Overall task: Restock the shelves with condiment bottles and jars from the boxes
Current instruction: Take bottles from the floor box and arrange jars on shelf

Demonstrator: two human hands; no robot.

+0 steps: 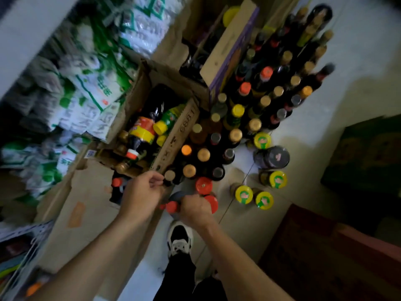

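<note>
Left hand (143, 190): fingers curled, tan-capped bottle (169, 175) pinched at the neck, at the near edge of the floor cluster.

Right hand (195, 208): clenched round the neck of a red-capped bottle (171, 207), just in front of the shoe (180, 237). Whether that bottle is lifted or standing cannot be told, too blurred. Two more red caps are seen right beside that hand.

Progress, as judged: unpacking well along, shelving barely begun.
- A large cluster of bottles (260, 94) is stood on the floor (358, 51) beside the boxes. Yellow-lidded jars (244, 194) are set near the right hand.
- The open box (184, 127) is not emptied. A big dark bottle (149, 118) and a green one are lying in it, and more caps are seen along its near side.
- A second box (227, 51) behind it is open. Its contents are mostly hidden, apart from something yellow-capped.
- No condiment is seen placed on a shelf. Only green-and-white bags (86, 88) are stacked at left.

Left to do: nearly everything on the floor is to be carried over, two bottles at a time by the look of the current grip.
</note>
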